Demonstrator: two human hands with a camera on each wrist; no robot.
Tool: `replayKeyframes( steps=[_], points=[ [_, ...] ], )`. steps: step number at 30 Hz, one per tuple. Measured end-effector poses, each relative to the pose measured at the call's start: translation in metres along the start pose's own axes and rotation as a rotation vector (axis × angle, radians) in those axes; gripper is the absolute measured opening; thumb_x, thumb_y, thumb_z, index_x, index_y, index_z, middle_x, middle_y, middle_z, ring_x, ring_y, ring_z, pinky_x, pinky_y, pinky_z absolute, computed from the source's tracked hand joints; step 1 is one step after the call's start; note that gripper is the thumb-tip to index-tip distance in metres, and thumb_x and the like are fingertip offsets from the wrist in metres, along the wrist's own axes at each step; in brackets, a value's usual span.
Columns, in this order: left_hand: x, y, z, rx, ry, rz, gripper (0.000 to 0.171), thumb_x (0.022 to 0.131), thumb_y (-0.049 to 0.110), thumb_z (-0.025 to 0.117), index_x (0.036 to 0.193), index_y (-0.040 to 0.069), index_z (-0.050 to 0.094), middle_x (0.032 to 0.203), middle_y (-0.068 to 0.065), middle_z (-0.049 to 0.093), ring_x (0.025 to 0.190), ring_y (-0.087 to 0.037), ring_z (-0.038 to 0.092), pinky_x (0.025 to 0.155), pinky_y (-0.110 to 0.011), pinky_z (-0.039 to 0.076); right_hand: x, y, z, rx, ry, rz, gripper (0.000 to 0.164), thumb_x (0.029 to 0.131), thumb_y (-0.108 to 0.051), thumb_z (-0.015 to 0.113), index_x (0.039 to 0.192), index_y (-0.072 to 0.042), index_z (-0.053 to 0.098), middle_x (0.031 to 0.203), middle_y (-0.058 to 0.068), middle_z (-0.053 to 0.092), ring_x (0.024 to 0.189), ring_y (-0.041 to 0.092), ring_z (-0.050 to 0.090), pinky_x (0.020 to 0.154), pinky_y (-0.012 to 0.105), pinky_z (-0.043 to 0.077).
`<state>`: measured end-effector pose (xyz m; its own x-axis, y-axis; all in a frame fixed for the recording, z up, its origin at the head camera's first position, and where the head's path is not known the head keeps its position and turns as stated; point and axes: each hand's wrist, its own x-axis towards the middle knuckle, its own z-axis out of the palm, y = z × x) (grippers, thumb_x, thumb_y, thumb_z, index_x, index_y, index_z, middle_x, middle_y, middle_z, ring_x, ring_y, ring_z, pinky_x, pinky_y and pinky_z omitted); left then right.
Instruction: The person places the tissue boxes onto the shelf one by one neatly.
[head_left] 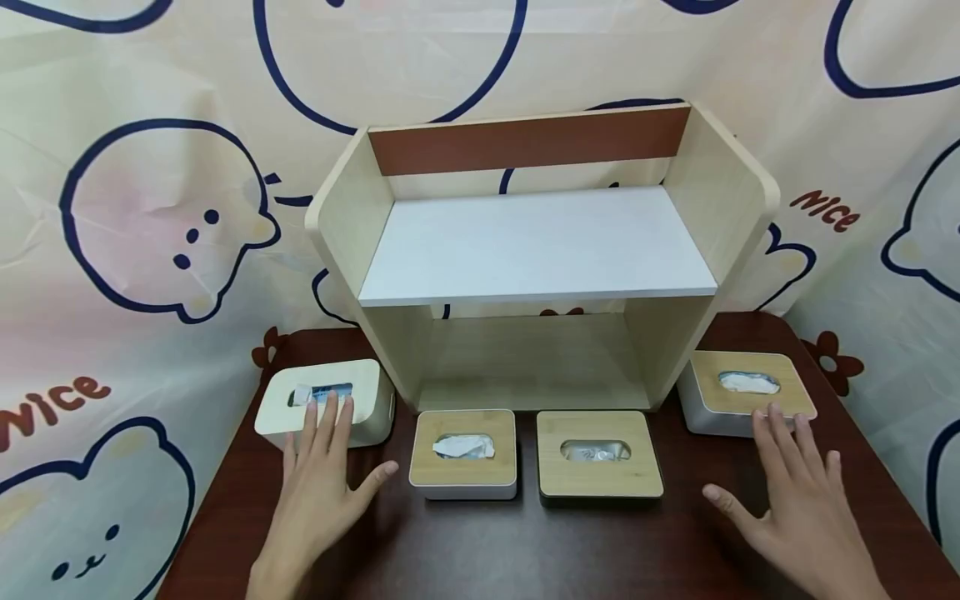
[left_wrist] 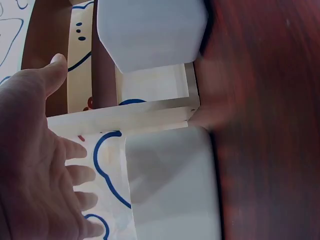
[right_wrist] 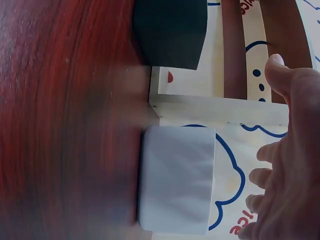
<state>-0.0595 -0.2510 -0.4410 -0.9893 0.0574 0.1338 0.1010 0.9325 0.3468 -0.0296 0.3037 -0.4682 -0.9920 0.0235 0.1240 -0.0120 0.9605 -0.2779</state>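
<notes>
My left hand (head_left: pixel 318 496) is spread with straight fingers. In the head view its fingertips overlap the near side of an all-white tissue box (head_left: pixel 322 375); the left wrist view shows the palm beside that box (left_wrist: pixel 175 185), apparently apart from it. Likewise spread, my right hand (head_left: pixel 810 512) lies in front of a tissue box with a wooden lid and pale body (head_left: pixel 705 392). A gap separates the fingers from this box (right_wrist: pixel 177 180) in the right wrist view. Between the hands stand two more wooden-lidded tissue boxes, one white-bodied (head_left: pixel 462 475), one dark-bodied (head_left: pixel 600 481). Neither hand holds anything.
A two-level desktop shelf (head_left: pixel 536 250) with a white middle board and a brown back strip stands behind the two middle boxes. The outer boxes flank it. Everything sits on a dark reddish-brown table (head_left: pixel 555 554), with a cartoon-printed sheet (head_left: pixel 150 358) hanging behind and at the sides.
</notes>
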Motion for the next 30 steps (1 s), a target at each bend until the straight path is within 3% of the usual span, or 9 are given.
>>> replayKeyframes(
  steps=[6,15,18,21,24,25,27,29,30],
  points=[
    [-0.006,0.005,0.008,-0.072,0.008,0.036,0.105,0.096,0.054,0.078,0.172,0.007,0.023,0.18,-0.02,0.017,0.166,-0.048,0.011,0.132,-0.072,0.012,-0.006,-0.011,0.008,0.083,-0.059,0.003,0.118,0.097,-0.064,0.071,0.172,-0.001,0.005,0.178,0.029,-0.003,0.165,0.048,-0.016,0.125,0.076,-0.018],
    [-0.018,0.012,0.017,-0.162,-0.031,0.017,0.103,0.098,0.058,0.074,0.173,0.014,0.02,0.181,-0.011,0.017,0.166,-0.041,0.019,0.116,-0.071,0.044,-0.023,-0.042,0.023,0.341,-0.036,-0.108,0.114,0.095,-0.04,0.083,0.175,-0.017,0.004,0.182,0.018,0.004,0.17,0.032,-0.006,0.136,0.056,-0.011],
    [-0.022,0.015,0.022,-0.192,-0.019,0.037,0.1,0.098,0.054,0.076,0.173,0.014,0.023,0.181,-0.01,0.02,0.164,-0.042,0.025,0.115,-0.069,0.047,-0.026,-0.056,0.024,0.385,-0.077,-0.075,0.114,0.096,-0.042,0.082,0.175,-0.024,0.002,0.183,0.015,0.005,0.17,0.034,-0.001,0.136,0.064,0.002],
    [-0.024,0.017,0.026,-0.209,-0.018,0.04,0.099,0.097,0.051,0.078,0.173,0.015,0.024,0.18,-0.011,0.023,0.161,-0.043,0.033,0.114,-0.067,0.049,-0.029,-0.07,0.024,0.423,-0.103,-0.044,0.112,0.096,-0.045,0.081,0.175,-0.031,0.002,0.183,0.009,0.008,0.169,0.037,0.006,0.124,0.079,0.024],
    [-0.027,0.018,0.029,-0.223,-0.022,0.038,0.098,0.097,0.046,0.08,0.172,0.015,0.026,0.179,-0.012,0.024,0.157,-0.043,0.04,0.112,-0.066,0.051,-0.034,-0.084,0.025,0.461,-0.106,-0.034,0.109,0.096,-0.045,0.082,0.174,-0.035,0.006,0.183,0.004,0.012,0.169,0.034,0.013,0.113,0.081,0.036],
    [-0.028,0.018,0.03,-0.229,-0.024,0.037,0.098,0.097,0.044,0.081,0.172,0.016,0.025,0.179,-0.012,0.025,0.157,-0.042,0.041,0.112,-0.065,0.052,-0.036,-0.089,0.025,0.469,-0.102,-0.031,0.108,0.095,-0.046,0.082,0.174,-0.035,0.008,0.182,0.003,0.014,0.169,0.029,0.015,0.121,0.072,0.036],
    [-0.031,0.018,0.033,-0.243,-0.031,0.036,0.097,0.097,0.04,0.082,0.173,0.017,0.025,0.179,-0.013,0.026,0.156,-0.042,0.043,0.111,-0.064,0.052,-0.04,-0.098,0.027,0.483,-0.093,-0.017,0.105,0.095,-0.048,0.081,0.174,-0.036,0.012,0.181,0.002,0.019,0.167,0.015,0.018,0.133,0.042,0.031],
    [-0.032,0.019,0.036,-0.258,-0.045,0.031,0.097,0.097,0.04,0.081,0.173,0.018,0.025,0.178,-0.014,0.028,0.155,-0.041,0.044,0.112,-0.064,0.052,-0.043,-0.107,0.028,0.503,-0.076,-0.004,0.101,0.095,-0.05,0.081,0.173,-0.036,0.017,0.18,0.001,0.026,0.161,-0.004,0.018,0.126,0.008,0.02],
    [-0.033,0.019,0.037,-0.266,-0.054,0.026,0.096,0.097,0.04,0.081,0.173,0.018,0.025,0.178,-0.014,0.029,0.156,-0.041,0.043,0.113,-0.064,0.051,-0.045,-0.11,0.03,0.514,-0.062,-0.005,0.1,0.095,-0.049,0.081,0.173,-0.036,0.02,0.178,0.002,0.029,0.157,-0.012,0.018,0.118,-0.002,0.015]
  ],
)
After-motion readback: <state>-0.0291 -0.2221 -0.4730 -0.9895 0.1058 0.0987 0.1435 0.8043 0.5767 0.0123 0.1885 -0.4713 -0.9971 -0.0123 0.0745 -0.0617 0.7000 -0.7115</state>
